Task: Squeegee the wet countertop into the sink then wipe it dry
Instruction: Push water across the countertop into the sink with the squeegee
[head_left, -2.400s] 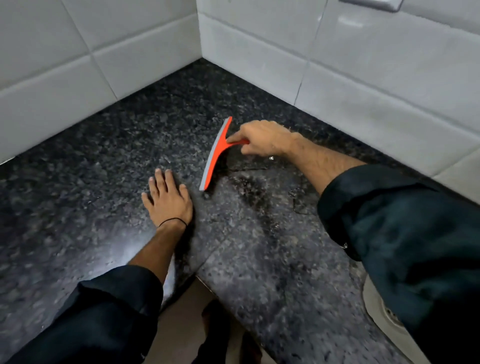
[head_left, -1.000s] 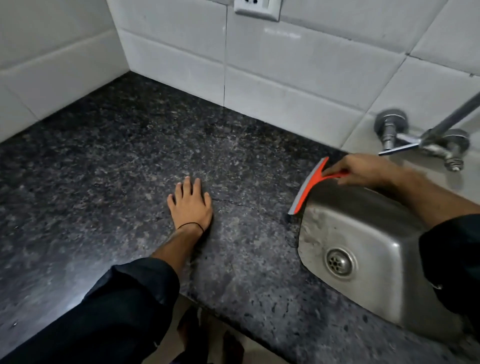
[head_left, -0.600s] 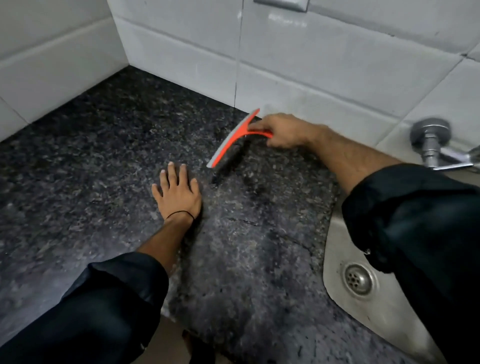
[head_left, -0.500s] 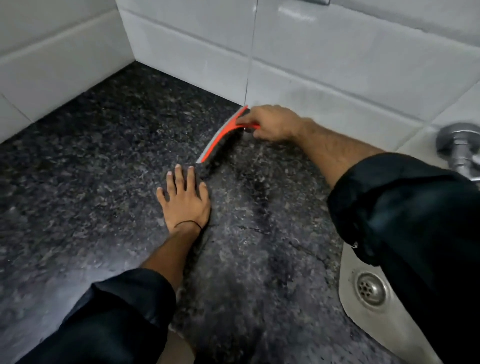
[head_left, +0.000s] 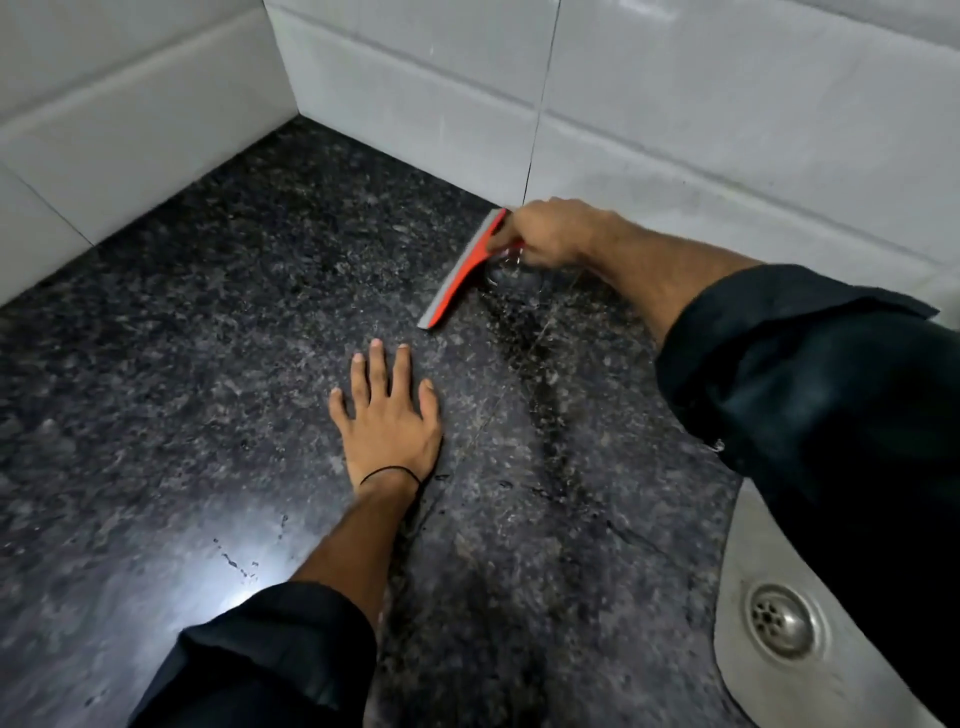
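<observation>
The squeegee (head_left: 464, 270) now sits back by the wall, clenched in the right hand (head_left: 550, 231); left hand (head_left: 388, 418) flat, released; next, seemingly, drag water across the surface (head_left: 182, 338) sinkward

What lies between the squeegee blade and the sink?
Head view: only wet, streaked countertop between the squeegee and the sink; the right hand holds the handle.

Hidden grip, cropped sink

The squeegee (head_left: 464, 268) handle vanishes inside the right hand (head_left: 549, 231), and the sink (head_left: 748, 551) (only its drain corner shows) is covered by the dark right sleeve (head_left: 810, 395) and cut by the lower right edge.
</observation>
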